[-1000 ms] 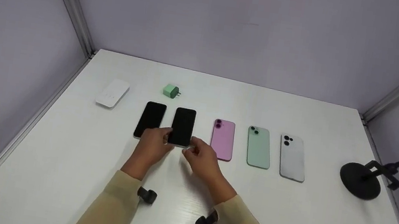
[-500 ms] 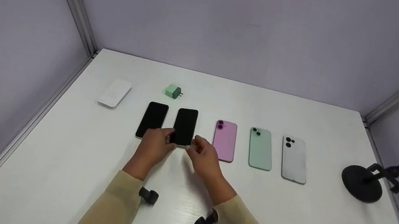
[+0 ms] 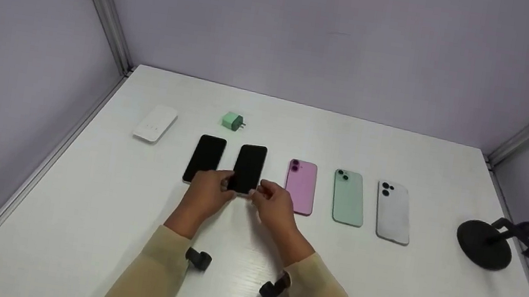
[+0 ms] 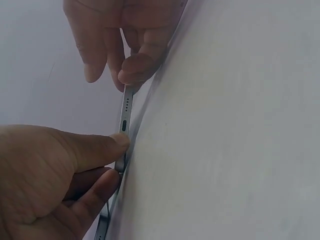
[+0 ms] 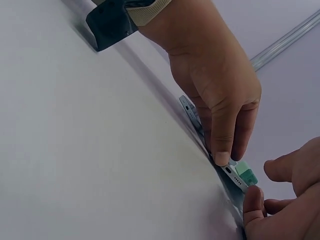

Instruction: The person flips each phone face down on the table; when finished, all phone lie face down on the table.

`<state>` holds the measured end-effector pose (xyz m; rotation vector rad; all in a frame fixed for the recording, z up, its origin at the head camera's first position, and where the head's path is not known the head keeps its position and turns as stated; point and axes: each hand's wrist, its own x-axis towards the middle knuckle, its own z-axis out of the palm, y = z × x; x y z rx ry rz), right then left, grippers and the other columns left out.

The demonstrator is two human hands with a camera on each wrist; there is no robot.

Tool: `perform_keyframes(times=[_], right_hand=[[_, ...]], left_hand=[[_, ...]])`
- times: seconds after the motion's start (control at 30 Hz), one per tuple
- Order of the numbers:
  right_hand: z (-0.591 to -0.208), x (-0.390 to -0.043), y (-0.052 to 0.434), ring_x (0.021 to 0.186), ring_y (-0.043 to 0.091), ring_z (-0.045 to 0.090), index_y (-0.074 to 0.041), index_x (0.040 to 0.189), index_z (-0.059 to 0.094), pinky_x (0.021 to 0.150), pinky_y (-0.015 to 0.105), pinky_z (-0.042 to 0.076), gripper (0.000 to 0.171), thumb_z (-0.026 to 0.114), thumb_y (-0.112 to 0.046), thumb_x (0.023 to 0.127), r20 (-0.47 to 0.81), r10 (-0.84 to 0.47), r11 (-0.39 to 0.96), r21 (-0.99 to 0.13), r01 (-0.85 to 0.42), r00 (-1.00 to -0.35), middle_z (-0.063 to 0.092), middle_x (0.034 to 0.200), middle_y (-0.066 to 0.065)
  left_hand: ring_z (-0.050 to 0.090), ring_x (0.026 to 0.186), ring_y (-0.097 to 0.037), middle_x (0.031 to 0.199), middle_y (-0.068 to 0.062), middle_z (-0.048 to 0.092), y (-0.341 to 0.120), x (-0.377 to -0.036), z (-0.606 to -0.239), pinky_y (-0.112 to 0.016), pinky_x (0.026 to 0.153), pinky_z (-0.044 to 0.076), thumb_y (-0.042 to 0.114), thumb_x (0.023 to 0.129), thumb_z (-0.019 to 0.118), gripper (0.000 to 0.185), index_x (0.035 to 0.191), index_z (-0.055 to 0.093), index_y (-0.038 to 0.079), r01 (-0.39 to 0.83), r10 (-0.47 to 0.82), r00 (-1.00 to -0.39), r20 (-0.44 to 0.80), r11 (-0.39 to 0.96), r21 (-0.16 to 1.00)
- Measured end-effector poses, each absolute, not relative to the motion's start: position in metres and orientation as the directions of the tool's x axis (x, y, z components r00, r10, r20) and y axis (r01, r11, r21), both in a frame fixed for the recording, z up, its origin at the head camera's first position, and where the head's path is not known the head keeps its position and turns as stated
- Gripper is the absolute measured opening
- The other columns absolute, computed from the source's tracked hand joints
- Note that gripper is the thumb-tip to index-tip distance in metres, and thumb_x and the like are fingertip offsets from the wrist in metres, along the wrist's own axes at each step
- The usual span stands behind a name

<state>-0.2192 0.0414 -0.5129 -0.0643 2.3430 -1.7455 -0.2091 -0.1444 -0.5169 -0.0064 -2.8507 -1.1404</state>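
A black-screened smartphone (image 3: 248,167) lies face up on the white table, its lower end between both hands. My left hand (image 3: 206,191) pinches its lower left corner; in the left wrist view the thumb presses the bottom edge (image 4: 125,112) beside the charging port, with a finger at the side. At the lower right corner, my right hand (image 3: 276,206) holds the phone with thumb and curled fingers, though the right wrist view partly hides that contact. Just left lies a second black-screened phone (image 3: 206,156), partly covered by the left hand.
To the right lie a pink phone (image 3: 301,187), a mint green phone (image 3: 348,197) and a silver phone (image 3: 393,211), backs up. Behind are a green charger plug (image 3: 232,121) and a white power strip (image 3: 156,124). A black stand (image 3: 485,244) is far right.
My right thumb has come in from slightly below onto the phone's lower right corner. The left hand keeps its grip. The whole view shifts slightly right; the other things stay put.
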Motion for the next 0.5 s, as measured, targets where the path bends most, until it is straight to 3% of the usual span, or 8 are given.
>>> perform_keyframes(times=[0.27,0.5], right_hand=[[-0.5122,-0.2242,0.0428,0.09,0.015,0.068,0.008,0.141,0.066,0.073,0.024,0.056,0.042,0.071,-0.015,0.107,-0.177,-0.163,0.346,-0.932,0.112,-0.971,0.075,0.116,0.016],[-0.5134,-0.227,0.0423,0.084,0.013,0.067,0.002,0.122,0.078,0.072,0.025,0.055,0.029,0.074,-0.021,0.105,-0.144,-0.128,0.438,-0.896,0.074,-0.981,0.078,0.099,0.009]], left_hand=[[0.073,0.101,-0.024,0.108,-0.014,0.08,-0.145,-0.2096,-0.5161,-0.044,0.095,0.061,0.009,0.095,0.084,0.048,0.14,0.071,-0.004,0.06,-0.002,-0.996,0.089,0.727,0.684],[0.073,0.1,-0.023,0.108,-0.013,0.08,-0.1438,-0.2085,-0.5158,-0.043,0.094,0.061,0.009,0.095,0.084,0.048,0.14,0.072,-0.004,0.058,-0.003,-0.996,0.088,0.727,0.684]])
